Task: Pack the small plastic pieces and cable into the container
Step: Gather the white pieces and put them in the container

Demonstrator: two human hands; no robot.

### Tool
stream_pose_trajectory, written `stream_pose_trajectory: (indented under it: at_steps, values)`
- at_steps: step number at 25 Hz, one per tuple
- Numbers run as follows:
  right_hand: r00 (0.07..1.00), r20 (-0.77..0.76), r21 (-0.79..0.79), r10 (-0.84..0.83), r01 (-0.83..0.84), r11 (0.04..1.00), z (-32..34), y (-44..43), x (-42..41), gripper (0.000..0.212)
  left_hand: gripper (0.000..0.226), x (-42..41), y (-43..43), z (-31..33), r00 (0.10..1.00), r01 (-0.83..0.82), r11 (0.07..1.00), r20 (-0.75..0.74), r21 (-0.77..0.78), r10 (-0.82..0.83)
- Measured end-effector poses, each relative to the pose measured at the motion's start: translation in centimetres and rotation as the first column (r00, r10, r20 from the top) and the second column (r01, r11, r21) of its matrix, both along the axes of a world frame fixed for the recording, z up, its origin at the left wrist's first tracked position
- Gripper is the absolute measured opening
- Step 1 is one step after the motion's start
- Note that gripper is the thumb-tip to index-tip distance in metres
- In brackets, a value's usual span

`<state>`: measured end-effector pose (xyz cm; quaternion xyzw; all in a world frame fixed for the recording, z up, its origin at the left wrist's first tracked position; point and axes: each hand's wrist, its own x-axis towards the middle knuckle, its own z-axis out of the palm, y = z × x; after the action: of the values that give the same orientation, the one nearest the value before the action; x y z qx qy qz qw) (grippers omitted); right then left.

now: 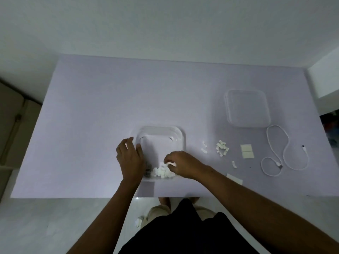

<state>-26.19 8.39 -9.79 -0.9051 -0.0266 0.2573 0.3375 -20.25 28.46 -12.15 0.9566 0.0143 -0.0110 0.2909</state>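
1. My left hand [130, 158] rests against the left wall of the clear plastic container [161, 132], its fingers [128, 141] spread loosely along that side and closed around nothing.
2. My right hand [180, 165] reaches over the container's near right part, its fingers [169, 160] curled down over a small white piece; I cannot tell whether they actually pinch it.
3. The container sits near the front edge of the pale counter [91, 116], about midway along it, open at the top.
4. Inside it, against the near wall, lies a heap of small white plastic pieces [162, 173], with a few dark pieces [148, 170] just beside the heap on the left.
5. More small white pieces [222, 148] lie in a loose cluster on the counter to the right of the container, with a few strays [204, 149] between the cluster and the container and one [233, 164] nearer the front edge.
6. Two pale square pads [247, 151] lie just right of that cluster, touching each other.
7. The white cable [284, 153] lies in loose loops near the counter's right edge, well apart from the container.
8. The clear lid [246, 109] lies flat behind the cable, toward the counter's far right.
9. A pale flat strip [234, 178] lies near the front edge, beside my right forearm.
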Motion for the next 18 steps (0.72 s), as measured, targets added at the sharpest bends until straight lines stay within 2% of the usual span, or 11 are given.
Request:
stream_pose_trajectory:
  at_steps: [1,3,5,7,9,11,14,18]
  values:
    - [0.988,0.071,0.061,-0.140,0.136,0.989,0.4,-1.3,-0.5,0.021,0.031,0.1,-1.2,0.9,0.996,0.082,0.996,0.047,-0.046,-0.080]
    - [0.896,0.170,0.107,-0.410,0.396,0.912,0.4,-4.6,-2.2,0.011,0.029,-0.2,-4.3,2.3,0.963,0.267,0.955,0.085,-0.131,-0.257]
    - [0.784,0.171,0.049,-0.596,0.598,0.800,-0.4,-8.0,-5.1,0.011,0.028,-0.7,-7.6,3.4,0.918,0.396,0.897,0.068,-0.196,-0.391]
    - [0.706,0.115,-0.032,-0.699,0.705,0.708,-1.7,-10.8,-8.8,0.011,0.024,-1.3,-11.0,3.9,0.872,0.480,0.843,0.034,-0.243,-0.488]
    - [0.687,0.049,-0.083,-0.725,0.726,0.683,-3.2,-12.1,-11.9,0.011,0.017,-1.9,-13.9,3.8,0.790,0.585,0.778,-0.055,-0.230,-0.610]
    - [0.680,0.001,-0.102,-0.733,0.730,0.676,-4.3,-12.5,-13.8,0.016,0.016,-3.1,-16.5,2.8,0.652,0.710,0.687,-0.222,-0.156,-0.725]
    - [0.669,-0.039,-0.105,-0.742,0.736,0.669,-5.3,-12.4,-15.0,0.030,0.025,-5.9,-18.7,0.3,0.472,0.842,0.539,-0.450,-0.025,-0.758]
    - [0.743,-0.056,-0.125,-0.666,0.657,0.743,-6.2,-12.6,-15.9,0.034,0.036,-7.8,-18.5,-3.1,0.318,0.940,0.331,-0.548,0.078,-0.774]
